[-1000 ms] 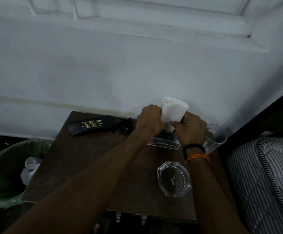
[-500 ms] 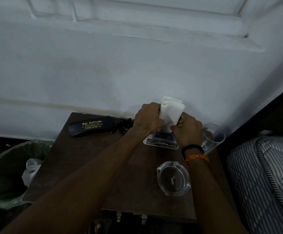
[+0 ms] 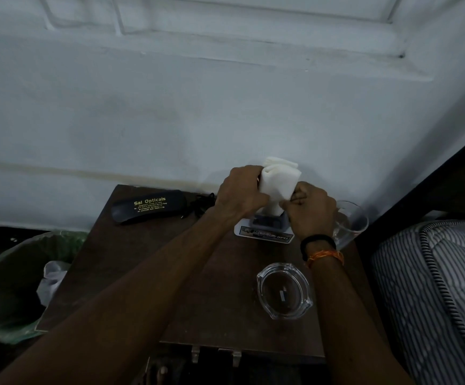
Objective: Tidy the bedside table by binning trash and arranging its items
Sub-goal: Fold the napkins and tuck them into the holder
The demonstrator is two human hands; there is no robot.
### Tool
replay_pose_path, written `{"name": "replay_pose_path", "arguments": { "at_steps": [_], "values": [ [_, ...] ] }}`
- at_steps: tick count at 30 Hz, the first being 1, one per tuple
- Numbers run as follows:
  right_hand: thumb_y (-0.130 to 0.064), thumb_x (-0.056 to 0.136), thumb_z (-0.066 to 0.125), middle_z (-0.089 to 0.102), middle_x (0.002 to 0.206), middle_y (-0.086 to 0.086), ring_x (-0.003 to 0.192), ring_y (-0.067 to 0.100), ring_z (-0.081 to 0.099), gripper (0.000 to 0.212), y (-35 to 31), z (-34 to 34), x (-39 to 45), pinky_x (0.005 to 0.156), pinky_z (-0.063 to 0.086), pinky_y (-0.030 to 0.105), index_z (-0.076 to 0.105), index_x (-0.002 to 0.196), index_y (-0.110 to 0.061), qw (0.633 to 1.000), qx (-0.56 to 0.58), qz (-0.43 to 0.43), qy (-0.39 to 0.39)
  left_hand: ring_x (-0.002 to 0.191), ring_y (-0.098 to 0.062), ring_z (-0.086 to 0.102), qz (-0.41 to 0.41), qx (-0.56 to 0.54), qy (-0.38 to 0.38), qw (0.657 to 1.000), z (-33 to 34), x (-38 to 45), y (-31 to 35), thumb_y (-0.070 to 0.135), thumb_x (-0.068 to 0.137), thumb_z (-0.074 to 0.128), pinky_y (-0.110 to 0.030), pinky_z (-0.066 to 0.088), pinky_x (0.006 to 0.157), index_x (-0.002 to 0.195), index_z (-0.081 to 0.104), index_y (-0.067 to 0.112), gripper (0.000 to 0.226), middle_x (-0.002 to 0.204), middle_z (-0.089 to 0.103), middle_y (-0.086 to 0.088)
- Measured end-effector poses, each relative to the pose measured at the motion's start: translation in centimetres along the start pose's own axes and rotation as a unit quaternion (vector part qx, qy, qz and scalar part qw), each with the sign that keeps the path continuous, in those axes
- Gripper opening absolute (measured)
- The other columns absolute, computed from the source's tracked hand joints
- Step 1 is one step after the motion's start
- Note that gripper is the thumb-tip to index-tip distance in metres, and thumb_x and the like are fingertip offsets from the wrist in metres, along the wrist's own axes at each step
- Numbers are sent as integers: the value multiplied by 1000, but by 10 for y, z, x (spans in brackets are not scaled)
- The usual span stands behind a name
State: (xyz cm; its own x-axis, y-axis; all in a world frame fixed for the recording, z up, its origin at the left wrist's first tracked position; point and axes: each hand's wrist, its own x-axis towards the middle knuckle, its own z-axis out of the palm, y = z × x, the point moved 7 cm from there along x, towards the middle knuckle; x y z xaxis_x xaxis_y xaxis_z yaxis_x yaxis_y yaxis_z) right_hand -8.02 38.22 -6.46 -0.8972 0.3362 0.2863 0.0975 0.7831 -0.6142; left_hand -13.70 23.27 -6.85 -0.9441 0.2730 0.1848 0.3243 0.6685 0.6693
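Observation:
A stack of white napkins [image 3: 278, 181] stands upright in a dark holder [image 3: 268, 221] on a white printed base at the back of the dark wooden bedside table [image 3: 142, 259]. My left hand [image 3: 241, 193] grips the napkins' left side. My right hand [image 3: 310, 211] pinches their lower right edge, its fingers curled. A black spectacle case [image 3: 149, 207] lettered "Sai Opticals" lies at the back left, with a tangle of black cord [image 3: 202, 204] beside it. A clear glass ashtray [image 3: 284, 290] sits at the front right. A drinking glass [image 3: 349, 225] stands behind my right wrist.
A bin with a green liner [image 3: 9, 287] stands left of the table, with white crumpled trash [image 3: 50, 282] in it. A striped mattress [image 3: 434, 295] and a dark bed frame [image 3: 431, 184] lie to the right. A white wall rises directly behind the table.
Both hands stay on the napkins and have shifted slightly, pressing them lower into the holder. Everything else on the table is where it was.

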Motion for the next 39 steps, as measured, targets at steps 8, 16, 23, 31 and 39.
{"name": "replay_pose_path", "arguments": {
  "at_steps": [8, 16, 23, 31, 39],
  "values": [
    [-19, 67, 78, 63, 95, 12, 90, 28, 59, 30, 7, 17, -2, 71, 45, 32, 68, 93, -11, 996, -91, 7, -23, 86, -27, 66, -12, 18, 8, 1000, -2, 0, 2, 25, 66, 70, -39, 57, 71, 108, 68, 9, 44, 98, 72, -9],
    [-21, 74, 74, 56, 109, 12, 101, 31, 55, 38, 1, 19, -12, 74, 47, 37, 63, 108, -8, 989, -147, 25, 16, 77, -26, 66, -17, 9, 2, 1000, -1, 1, 2, 29, 58, 62, -39, 58, 66, 95, 69, 9, 42, 87, 72, -8],
    [-25, 67, 75, 61, 95, 10, 88, 29, 58, 28, 5, 18, -6, 64, 43, 31, 66, 90, -11, 998, -37, 47, 26, 80, -28, 64, -29, 4, -8, 1000, 0, 0, -1, 30, 59, 62, -38, 56, 64, 94, 69, 10, 41, 86, 70, -8],
    [-21, 75, 76, 69, 75, 8, 73, 24, 63, 15, 4, 2, 1, 62, 39, 23, 68, 73, -8, 999, 9, 5, 50, 90, -27, 66, -21, 17, 0, 1000, 3, 0, -1, 22, 68, 72, -42, 58, 74, 109, 69, 12, 42, 98, 72, -8],
    [-28, 76, 75, 70, 80, 6, 76, 23, 63, 17, 12, 11, 0, 66, 40, 23, 70, 81, -12, 999, -24, 24, 19, 91, -27, 64, 2, 24, -2, 1000, 6, -6, 2, 28, 61, 66, -42, 56, 74, 103, 70, 13, 45, 97, 71, -8]
  ]
}}
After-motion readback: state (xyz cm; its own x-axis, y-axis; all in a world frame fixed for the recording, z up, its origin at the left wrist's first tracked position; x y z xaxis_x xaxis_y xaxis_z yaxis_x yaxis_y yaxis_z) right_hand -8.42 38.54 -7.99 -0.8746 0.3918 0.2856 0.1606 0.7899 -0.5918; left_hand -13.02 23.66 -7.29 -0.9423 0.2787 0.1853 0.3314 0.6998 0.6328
